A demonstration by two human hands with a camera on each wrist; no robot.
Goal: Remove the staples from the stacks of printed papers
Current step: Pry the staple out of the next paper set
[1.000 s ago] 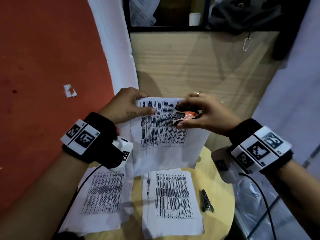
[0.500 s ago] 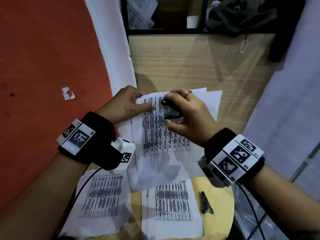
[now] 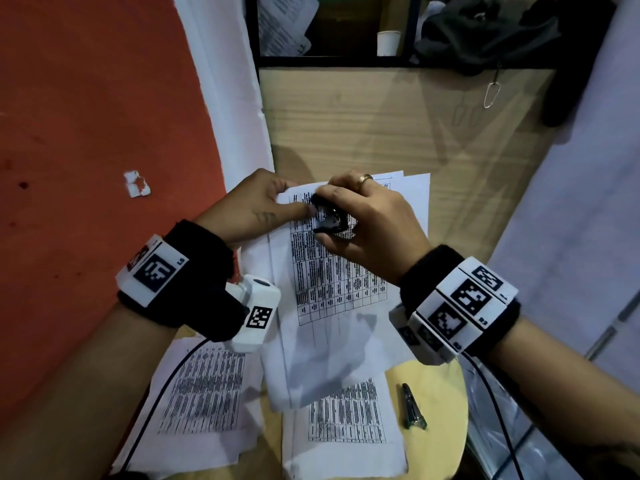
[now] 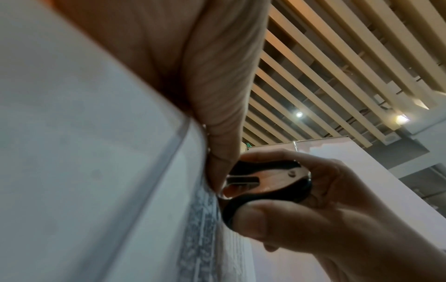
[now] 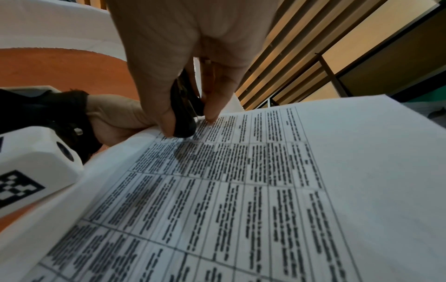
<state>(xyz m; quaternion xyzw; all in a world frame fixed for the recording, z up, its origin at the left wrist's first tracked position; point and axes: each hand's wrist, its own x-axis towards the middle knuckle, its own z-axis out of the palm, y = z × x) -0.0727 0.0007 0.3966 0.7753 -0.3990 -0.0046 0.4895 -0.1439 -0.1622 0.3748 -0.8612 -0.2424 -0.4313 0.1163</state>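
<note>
Left hand point(image 3: 252, 209) pinches with thumb flat; right hand point(image 3: 367, 226) curls, fingertips down.

We see white papers point(image 3: 343, 296) printed with black tables of dense text, one stack held up and two more lying on a pale yellow round table point(image 3: 436, 393). The staple remover point(image 3: 329, 218) is black with shiny metal inside. A gold ring point(image 3: 364, 178) shows on the right hand point(image 3: 374, 223). Both wristbands point(image 3: 197, 271) are black with white blocks bearing black square codes. The floor point(image 3: 86, 116) at left is orange-red; the far cabinet point(image 3: 398, 126) is light wood grain.
</note>
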